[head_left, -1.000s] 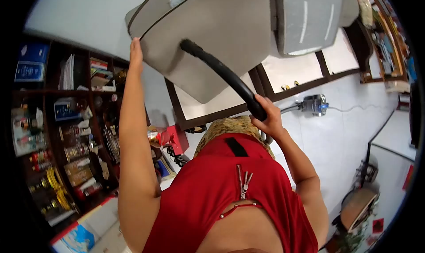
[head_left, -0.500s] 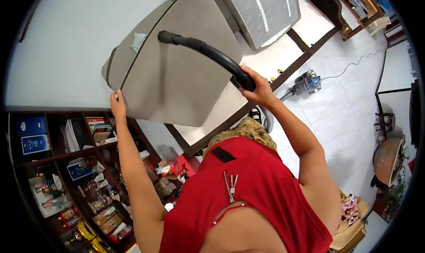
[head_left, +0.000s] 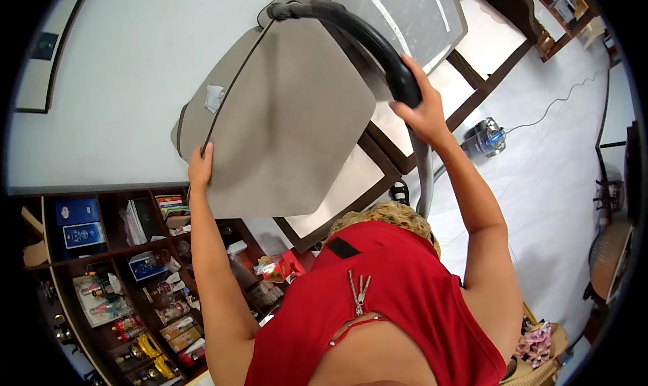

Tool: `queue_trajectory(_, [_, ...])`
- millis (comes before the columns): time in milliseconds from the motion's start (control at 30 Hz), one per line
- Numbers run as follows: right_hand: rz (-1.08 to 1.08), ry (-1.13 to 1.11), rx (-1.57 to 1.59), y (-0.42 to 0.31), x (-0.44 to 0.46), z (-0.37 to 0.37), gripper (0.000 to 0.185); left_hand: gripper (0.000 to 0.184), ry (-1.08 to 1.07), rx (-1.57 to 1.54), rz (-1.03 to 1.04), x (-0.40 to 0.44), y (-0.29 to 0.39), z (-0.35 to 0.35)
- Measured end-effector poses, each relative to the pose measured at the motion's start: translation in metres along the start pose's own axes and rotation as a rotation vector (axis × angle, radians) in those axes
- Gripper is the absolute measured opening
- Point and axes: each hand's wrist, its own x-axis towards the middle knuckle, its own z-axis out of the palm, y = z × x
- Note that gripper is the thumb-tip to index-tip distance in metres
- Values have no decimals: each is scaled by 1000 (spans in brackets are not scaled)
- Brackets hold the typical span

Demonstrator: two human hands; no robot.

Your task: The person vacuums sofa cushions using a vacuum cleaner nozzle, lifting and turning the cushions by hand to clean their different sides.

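A large grey-beige cushion stands tilted above a wooden seat frame, its dark piped edge running up the left side. My left hand grips the cushion's lower left edge. In my right hand is the thick black handle of a vacuum hose, fingers wrapped round it. The hose's brush end lies at the top of the cushion, by the piped edge. From my right hand the grey hose runs down towards the vacuum cleaner on the floor. A small white tag shows on the cushion's side.
Dark shelves with books, bottles and boxes stand at the left below the wall. A second grey cushion with white strips leans at the top. The wooden frame crosses the middle. A cord trails over the floor, and a basket sits lower right.
The hose's brush end has moved up to the cushion's top edge, and my right hand has risen and shifted right. My left hand keeps hold of the cushion edge. The view has turned and shifted.
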Motion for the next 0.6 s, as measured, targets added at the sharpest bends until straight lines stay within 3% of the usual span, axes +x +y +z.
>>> queue_trajectory(167, [117,-85,56,44,32,2,75,87,25,105,114,22,58,27])
queue_trajectory(300, [-15,7,78,85,-8,-18,76,93,52,142,141,22,95,34])
queue_trajectory(600, [248,-46,114,102,-57,-60,78,99,48,140,175,33,98,39])
